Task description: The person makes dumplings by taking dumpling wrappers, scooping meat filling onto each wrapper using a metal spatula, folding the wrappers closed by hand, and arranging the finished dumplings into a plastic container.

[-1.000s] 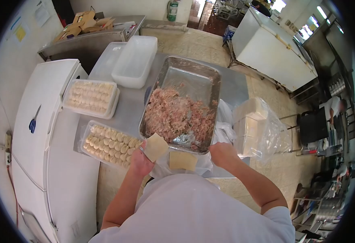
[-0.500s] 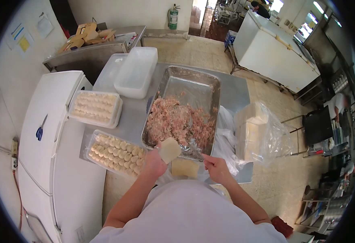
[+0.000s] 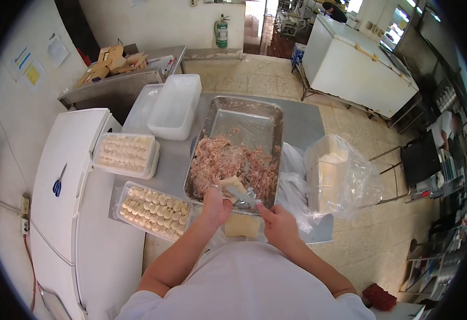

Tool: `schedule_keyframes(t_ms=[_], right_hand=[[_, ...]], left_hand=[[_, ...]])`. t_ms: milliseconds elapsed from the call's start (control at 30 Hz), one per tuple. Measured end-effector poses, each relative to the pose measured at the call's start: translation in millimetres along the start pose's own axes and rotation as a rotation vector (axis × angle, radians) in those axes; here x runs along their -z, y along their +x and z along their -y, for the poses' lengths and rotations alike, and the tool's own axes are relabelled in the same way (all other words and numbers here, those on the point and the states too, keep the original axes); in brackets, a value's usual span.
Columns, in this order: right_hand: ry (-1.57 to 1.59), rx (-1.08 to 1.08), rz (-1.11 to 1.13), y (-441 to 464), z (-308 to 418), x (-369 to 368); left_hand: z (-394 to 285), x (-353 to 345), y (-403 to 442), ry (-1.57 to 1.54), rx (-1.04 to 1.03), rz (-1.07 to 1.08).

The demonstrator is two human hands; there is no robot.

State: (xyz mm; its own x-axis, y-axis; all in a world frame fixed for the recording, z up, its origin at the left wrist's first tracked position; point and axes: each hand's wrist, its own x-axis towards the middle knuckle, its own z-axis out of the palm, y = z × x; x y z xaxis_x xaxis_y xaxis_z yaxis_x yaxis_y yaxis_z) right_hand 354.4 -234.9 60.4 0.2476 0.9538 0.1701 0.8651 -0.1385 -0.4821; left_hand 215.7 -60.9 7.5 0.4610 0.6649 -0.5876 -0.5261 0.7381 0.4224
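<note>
My left hand (image 3: 217,206) holds a thin square dough wrapper (image 3: 233,186) at the near edge of the metal tray (image 3: 246,101). With my right hand (image 3: 280,225) I grip a flat metal spatula (image 3: 242,196), its blade lying against the wrapper. Minced meat filling (image 3: 228,159) fills the near part of the tray. Just below my hands lies a stack of wrappers (image 3: 242,225). To the left, one plastic container (image 3: 153,209) holds rows of folded dumplings, and another filled container (image 3: 125,153) sits behind it.
Empty plastic containers (image 3: 175,108) stand at the back left. A clear bag of wrapper blocks (image 3: 330,173) is on the right, beside crumpled white plastic (image 3: 293,184). Scissors (image 3: 59,181) lie on the white appliance (image 3: 57,234). A person (image 3: 334,12) is far off near the white freezer (image 3: 345,69).
My left hand has moved right with the wrapper, from beside the dumpling container to the tray edge. My right hand has brought the spatula from the tray's right side onto the wrapper.
</note>
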Motion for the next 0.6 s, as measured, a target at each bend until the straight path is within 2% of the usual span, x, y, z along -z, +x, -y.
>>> schedule_keyframes(t_ms=[167, 300, 367, 433, 500, 533, 600], right_hand=[[-0.102, 0.099, -0.009, 2, -12, -20], [-0.069, 0.079, 0.043, 3, -13, -19], [0.081, 0.004, 0.077, 5, -13, -15], [0.338, -0.111, 0.123, 8, -13, -9], [0.507, -0.175, 0.189, 10, -6, 4], [0.591, -0.21, 0.224, 11, -4, 8], [0.524, -0.104, 0.29, 11, -5, 10]], left_hand=[[0, -8, -7, -0.044, 0.034, -0.009], [-5, -6, -15, -0.054, 0.021, 0.048], [-15, 18, -17, -0.072, 0.053, 0.302], [-33, 26, -25, 0.047, 0.08, 0.466], [-48, 26, -35, 0.306, 0.109, 0.531], [-50, 26, -37, 0.553, 0.056, 0.524], [-52, 24, -42, 1.044, -0.051, 0.492]])
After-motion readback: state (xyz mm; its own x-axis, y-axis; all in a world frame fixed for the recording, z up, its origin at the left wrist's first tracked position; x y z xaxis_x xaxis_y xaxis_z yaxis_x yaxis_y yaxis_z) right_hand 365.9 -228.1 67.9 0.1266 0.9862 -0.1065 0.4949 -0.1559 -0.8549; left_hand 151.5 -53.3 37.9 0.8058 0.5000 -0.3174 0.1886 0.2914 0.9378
